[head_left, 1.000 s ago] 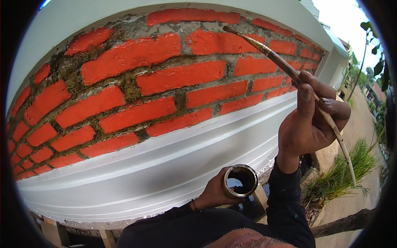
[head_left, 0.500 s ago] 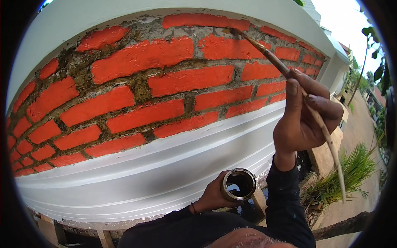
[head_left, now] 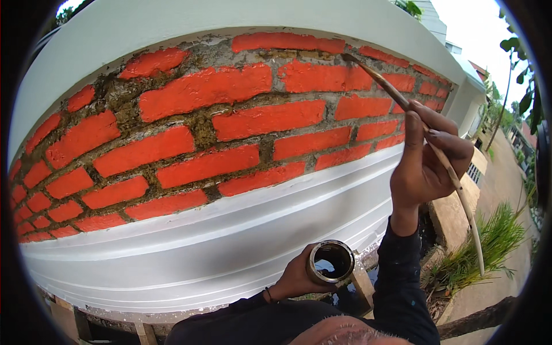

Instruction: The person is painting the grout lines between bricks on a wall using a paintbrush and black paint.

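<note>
My right hand [head_left: 428, 152] is closed around a long thin paintbrush [head_left: 397, 95] with a crooked wooden handle. Its dark tip touches the mortar joint near the top of the brick wall [head_left: 270, 118], under the uppermost row. The bricks are painted bright orange-red. Joints on the left look dark, brownish and wet, while those on the right are mostly pale grey. A fresh brownish streak runs along the upper joint left of the tip. Low in the middle, my left hand [head_left: 294, 273] grips an open round can [head_left: 332, 261] with dark, shiny liquid inside.
White moulding [head_left: 230, 250] runs below the bricks, and a pale plastered band [head_left: 241, 16] arches above them. At right are a spiky green plant [head_left: 489, 241], a path [head_left: 494, 178] and a dark branch [head_left: 480, 316]. Concrete posts and dark water lie beneath the can.
The brush tip has moved right along the upper joint, leaving a brownish streak behind it. My right hand has shifted slightly right and down. The can stays in my left hand.
</note>
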The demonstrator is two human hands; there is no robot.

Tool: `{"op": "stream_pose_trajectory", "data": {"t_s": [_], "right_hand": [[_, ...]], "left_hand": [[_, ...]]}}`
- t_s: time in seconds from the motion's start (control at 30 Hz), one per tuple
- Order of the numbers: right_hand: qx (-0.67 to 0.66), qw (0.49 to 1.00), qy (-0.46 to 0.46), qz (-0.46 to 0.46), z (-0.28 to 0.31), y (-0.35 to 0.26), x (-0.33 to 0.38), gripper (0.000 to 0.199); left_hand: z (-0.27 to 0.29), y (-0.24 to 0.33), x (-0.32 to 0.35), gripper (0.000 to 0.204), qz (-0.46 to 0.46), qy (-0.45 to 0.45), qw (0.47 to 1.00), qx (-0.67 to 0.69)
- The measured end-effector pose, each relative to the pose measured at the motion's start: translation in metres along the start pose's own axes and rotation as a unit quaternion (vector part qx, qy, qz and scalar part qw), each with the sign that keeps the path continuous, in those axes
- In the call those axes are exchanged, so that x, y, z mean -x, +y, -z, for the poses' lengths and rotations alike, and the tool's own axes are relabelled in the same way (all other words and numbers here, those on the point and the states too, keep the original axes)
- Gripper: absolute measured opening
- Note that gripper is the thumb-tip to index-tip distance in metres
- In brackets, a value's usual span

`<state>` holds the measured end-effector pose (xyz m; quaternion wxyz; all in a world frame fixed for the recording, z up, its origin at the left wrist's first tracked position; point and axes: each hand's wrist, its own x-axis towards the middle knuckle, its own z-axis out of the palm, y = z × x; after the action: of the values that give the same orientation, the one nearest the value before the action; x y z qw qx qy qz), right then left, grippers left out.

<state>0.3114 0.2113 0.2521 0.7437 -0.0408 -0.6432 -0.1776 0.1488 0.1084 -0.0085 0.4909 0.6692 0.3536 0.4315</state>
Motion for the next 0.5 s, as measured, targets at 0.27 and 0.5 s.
{"op": "stream_pose_trajectory", "data": {"t_s": [0.27, 0.5], "right_hand": [[-0.081, 0.986, -0.105, 0.099, -0.036, -0.03, -0.012, 0.041], [-0.004, 1.0, -0.004, -0.005, -0.009, -0.002, 0.002, 0.037]], "left_hand": [[-0.001, -0.005, -0.001, 0.103, -0.002, 0.009, 1.0, -0.007], [0.001, -0.001, 0.001, 0.105, 0.01, 0.034, 0.999, -0.013]]}}
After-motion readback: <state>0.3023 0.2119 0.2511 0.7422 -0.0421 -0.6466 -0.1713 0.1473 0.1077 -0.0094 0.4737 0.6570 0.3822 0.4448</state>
